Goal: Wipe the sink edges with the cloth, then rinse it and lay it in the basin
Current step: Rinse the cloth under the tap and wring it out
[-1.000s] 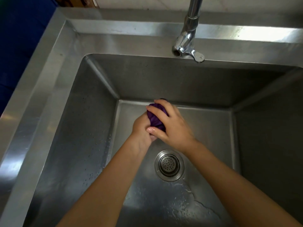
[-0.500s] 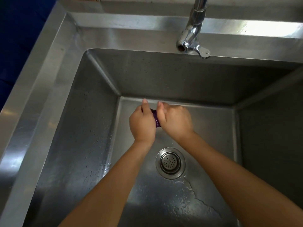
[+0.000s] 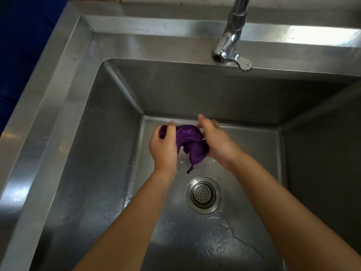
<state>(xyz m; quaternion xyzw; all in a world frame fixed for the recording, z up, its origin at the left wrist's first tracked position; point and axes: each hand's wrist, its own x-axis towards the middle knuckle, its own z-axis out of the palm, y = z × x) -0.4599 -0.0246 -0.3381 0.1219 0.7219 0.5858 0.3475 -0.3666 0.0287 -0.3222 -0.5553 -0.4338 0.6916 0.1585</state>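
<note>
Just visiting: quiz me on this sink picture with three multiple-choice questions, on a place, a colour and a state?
1. What colour is the crumpled cloth? A. White. B. Purple. C. Yellow.
2. Where is the round metal drain strainer? A. On the steel basin floor, nearer the viewer than the cloth. B. On the rim. C. Under the cloth.
3. What is the chrome tap doing? A. Pouring water. B. Dripping foam. C. Showing no stream.
Answers: B, purple shows between the left hand and right hand; A, it lies bare between the forearms; C, nothing falls from its spout.
</note>
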